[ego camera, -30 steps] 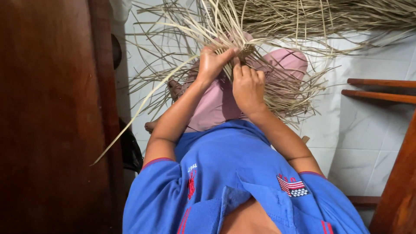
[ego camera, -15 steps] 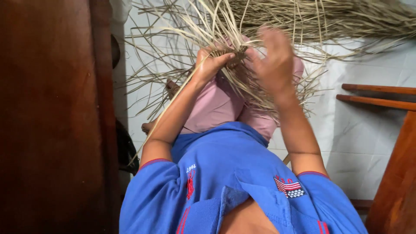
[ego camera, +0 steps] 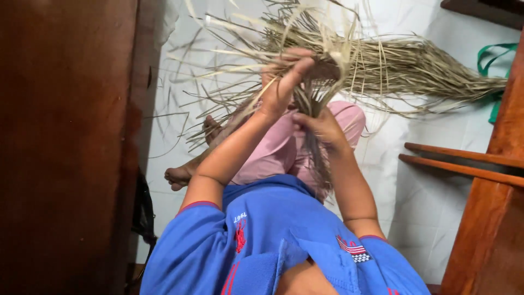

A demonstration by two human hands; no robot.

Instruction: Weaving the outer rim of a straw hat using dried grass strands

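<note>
Over white floor tiles (ego camera: 436,218), both hands grip dry straw strands (ego camera: 382,65).

Seen from above, a seated person in a blue polo shirt (ego camera: 273,240) and pink trousers (ego camera: 278,150) works a bundle of long, dry, tan straw-like fibres (ego camera: 382,65). The left hand (ego camera: 284,82) is raised, fingers closed around the strands; the right hand (ego camera: 322,123) grips them just below. Loose fibres fan over the white tiled floor (ego camera: 431,202), between a dark wooden panel (ego camera: 65,147) and a reddish wooden frame (ego camera: 480,169).
</note>
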